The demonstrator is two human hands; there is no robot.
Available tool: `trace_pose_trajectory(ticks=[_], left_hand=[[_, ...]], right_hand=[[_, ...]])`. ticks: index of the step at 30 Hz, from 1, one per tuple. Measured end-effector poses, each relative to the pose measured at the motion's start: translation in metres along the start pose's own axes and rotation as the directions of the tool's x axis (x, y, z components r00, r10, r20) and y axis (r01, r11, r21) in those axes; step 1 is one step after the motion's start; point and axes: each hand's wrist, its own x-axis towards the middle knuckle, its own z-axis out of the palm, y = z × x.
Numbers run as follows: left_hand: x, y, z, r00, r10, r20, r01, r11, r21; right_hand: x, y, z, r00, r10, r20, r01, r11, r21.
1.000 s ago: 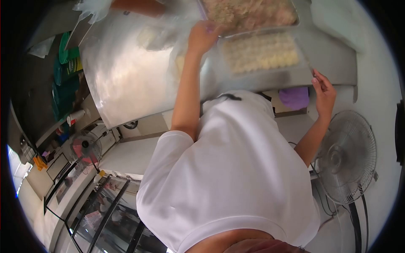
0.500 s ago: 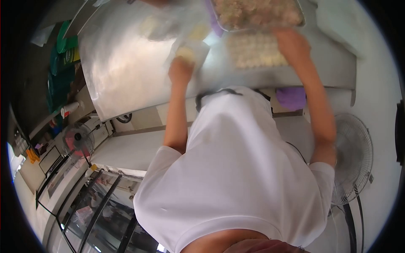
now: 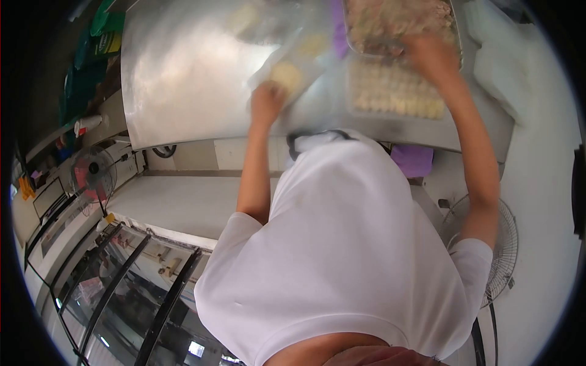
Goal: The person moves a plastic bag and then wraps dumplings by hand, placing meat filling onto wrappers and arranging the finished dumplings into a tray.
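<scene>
My left hand [image 3: 267, 105] is closed at the near edge of a round, pale yellow dough wrapper [image 3: 285, 75], fingers pinched on it. The wrapper lies over a clear plastic sheet [image 3: 308, 67], with another pale round [image 3: 314, 44] just beyond it. On the right, my right hand [image 3: 431, 56] is at the near edge of a tray of minced filling [image 3: 400, 15]. Its fingers are curled and blurred; a dark streak beside them may be a utensil, but I cannot make it out. Below that hand sits a container of small pale dumplings [image 3: 397, 97] in rows.
The metal table [image 3: 177, 79] spans the view. More pale rounds [image 3: 244, 19] lie blurred at its far side. A purple cloth [image 3: 340, 30] is beside the filling tray, white plastic [image 3: 497, 73] to the right. A standing fan [image 3: 506, 244] is near my right elbow.
The view has shifted, so the table items appear farther right. My right hand has moved from the dumpling container up to the filling tray. My left hand stays at the dough wrapper.
</scene>
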Motion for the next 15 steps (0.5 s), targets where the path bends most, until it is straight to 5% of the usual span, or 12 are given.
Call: trace_pose_trajectory(ticks=[1, 3, 7, 10, 12, 15], left_hand=[[-0.002, 0.014, -0.001, 0.999, 0.041, -0.015, -0.039, 0.993, 0.107], [-0.003, 0.023, 0.003, 0.996, 0.084, -0.022, -0.078, 0.974, 0.213], [-0.001, 0.019, 0.007, 0.992, 0.117, -0.042, -0.105, 0.97, 0.219], [0.003, 0.009, 0.002, 0.999, 0.042, -0.008, -0.041, 0.995, 0.096], [0.004, 0.005, -0.005, 0.999, -0.022, 0.039, 0.021, 1.0, 0.014], [0.009, 0.002, -0.012, 0.991, -0.064, 0.115, 0.07, 0.996, -0.051]], right_hand=[[0.0, -0.004, 0.003, 1.0, 0.001, 0.002, -0.001, 1.0, 0.002], [-0.002, -0.011, 0.01, 0.963, -0.253, -0.095, 0.246, 0.966, -0.074], [-0.004, -0.012, 0.016, 0.975, -0.222, -0.002, 0.22, 0.969, -0.115], [-0.003, 0.012, 0.031, 0.978, -0.2, -0.066, 0.204, 0.976, 0.071], [-0.006, 0.021, 0.036, 0.998, -0.061, 0.03, 0.052, 0.973, 0.223], [-0.009, 0.039, 0.053, 0.997, -0.056, 0.051, 0.032, 0.926, 0.377]])
